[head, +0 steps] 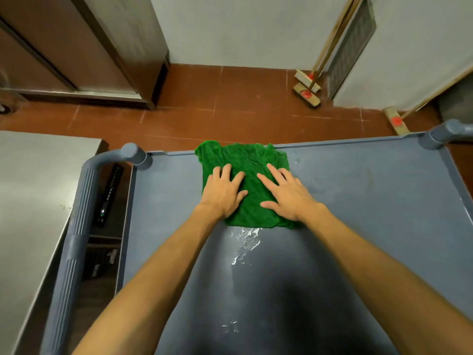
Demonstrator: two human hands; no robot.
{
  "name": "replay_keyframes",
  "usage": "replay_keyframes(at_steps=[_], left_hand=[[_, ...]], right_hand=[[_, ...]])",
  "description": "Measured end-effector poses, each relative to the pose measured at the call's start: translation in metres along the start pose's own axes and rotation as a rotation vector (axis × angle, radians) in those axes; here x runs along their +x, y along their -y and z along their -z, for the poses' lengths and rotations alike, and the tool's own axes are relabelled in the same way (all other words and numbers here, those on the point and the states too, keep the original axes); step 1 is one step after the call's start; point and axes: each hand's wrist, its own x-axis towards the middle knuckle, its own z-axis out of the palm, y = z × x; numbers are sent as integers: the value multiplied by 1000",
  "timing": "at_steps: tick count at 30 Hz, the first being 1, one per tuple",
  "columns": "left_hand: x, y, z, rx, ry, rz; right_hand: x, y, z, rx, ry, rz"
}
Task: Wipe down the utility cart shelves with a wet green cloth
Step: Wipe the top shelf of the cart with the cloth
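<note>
Your left hand (224, 190) and right hand (286, 192) press flat, fingers spread, on the green cloth (245, 160) on the cart shelf (371, 201), gripping nothing.

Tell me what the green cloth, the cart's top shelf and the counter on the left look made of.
Green cloth: a nubby, looped pile, probably microfibre or terry. Top shelf: matte blue-grey with a moulded raised rim and water beading on it, likely plastic. Counter: flat grey sheet with a soft brushed sheen, probably stainless steel.
</note>
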Motion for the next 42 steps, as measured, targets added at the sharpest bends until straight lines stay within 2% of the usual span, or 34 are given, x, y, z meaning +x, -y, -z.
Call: replay_keyframes(at_steps=[4, 7, 34, 42], left_hand=[[13, 5, 4, -38, -15, 20], [16, 4, 6, -47, 9, 30], [-134, -61, -34, 4, 60, 185], [-181, -83, -49, -42, 28, 198]], right_hand=[[4, 0, -6, -1, -130, -9], [4, 1, -5, 52, -162, -14], [-113, 39, -69, 84, -116, 94], [-152, 48, -87, 79, -96, 115]])
